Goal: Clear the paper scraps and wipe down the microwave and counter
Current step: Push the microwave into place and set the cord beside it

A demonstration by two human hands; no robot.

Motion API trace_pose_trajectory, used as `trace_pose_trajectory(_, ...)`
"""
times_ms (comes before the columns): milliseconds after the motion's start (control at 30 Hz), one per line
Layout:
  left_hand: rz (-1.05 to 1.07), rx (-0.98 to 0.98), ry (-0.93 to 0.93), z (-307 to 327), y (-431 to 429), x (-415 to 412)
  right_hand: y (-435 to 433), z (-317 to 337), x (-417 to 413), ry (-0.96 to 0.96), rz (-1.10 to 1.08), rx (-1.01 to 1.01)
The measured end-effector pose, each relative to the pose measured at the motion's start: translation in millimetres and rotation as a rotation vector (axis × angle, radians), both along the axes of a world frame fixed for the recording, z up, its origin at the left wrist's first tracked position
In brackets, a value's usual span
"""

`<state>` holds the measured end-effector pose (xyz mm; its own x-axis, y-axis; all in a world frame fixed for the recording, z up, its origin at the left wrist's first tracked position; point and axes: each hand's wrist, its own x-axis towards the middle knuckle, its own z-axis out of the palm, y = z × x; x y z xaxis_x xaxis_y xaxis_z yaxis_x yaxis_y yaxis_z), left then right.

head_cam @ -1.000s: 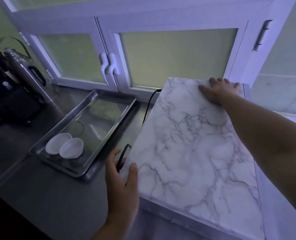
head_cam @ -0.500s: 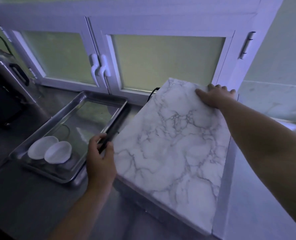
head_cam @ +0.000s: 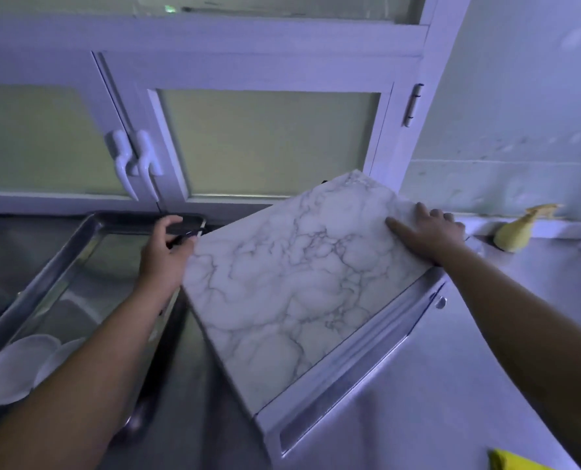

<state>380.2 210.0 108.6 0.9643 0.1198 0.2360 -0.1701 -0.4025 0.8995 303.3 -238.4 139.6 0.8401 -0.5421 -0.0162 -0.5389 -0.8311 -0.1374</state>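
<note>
The microwave [head_cam: 299,283], wrapped in white marble-pattern film, sits skewed on the steel counter [head_cam: 553,276], its front face turned toward the lower right. My left hand [head_cam: 166,252] grips its left corner beside the tray, fingers curled round the edge and a black cord there. My right hand [head_cam: 428,232] holds the far right corner, thumb flat on top and fingers over the back edge. No paper scraps show.
A steel tray [head_cam: 88,228] holding two white dishes [head_cam: 17,368] lies left of the microwave. White window frames with handles [head_cam: 133,164] stand behind. A yellow spray bottle [head_cam: 519,228] lies at the right wall, and a yellow cloth [head_cam: 513,461] shows at the bottom right.
The microwave has swung round, its left corner going away from me toward the window. My left hand went with that corner; my right hand stayed on the far right corner.
</note>
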Motion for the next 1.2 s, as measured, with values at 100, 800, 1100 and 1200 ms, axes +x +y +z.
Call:
trace_pose_trajectory(100, -0.030, 0.104, -0.011, 8.0, 3.7, 30.5, 22.6, -1.0, -36.0, 0.027, -0.102, 0.017)
trace_pose_trajectory(800, -0.597, 0.508, -0.110, 40.1, -10.3, -94.3, 146.8, -15.0, -192.8, -0.272, -0.014, -0.009)
trace_pose_trajectory(1100, -0.641, 0.986, -0.294, 13.3, 19.7, -158.0, 134.1, -36.2, -221.8, -0.482, 0.246, -0.236)
trace_pose_trajectory(1200, -0.619, 0.985, -0.344, 11.9, 17.5, -158.1, 128.7, -45.3, -215.7, -0.631, 0.261, -0.320)
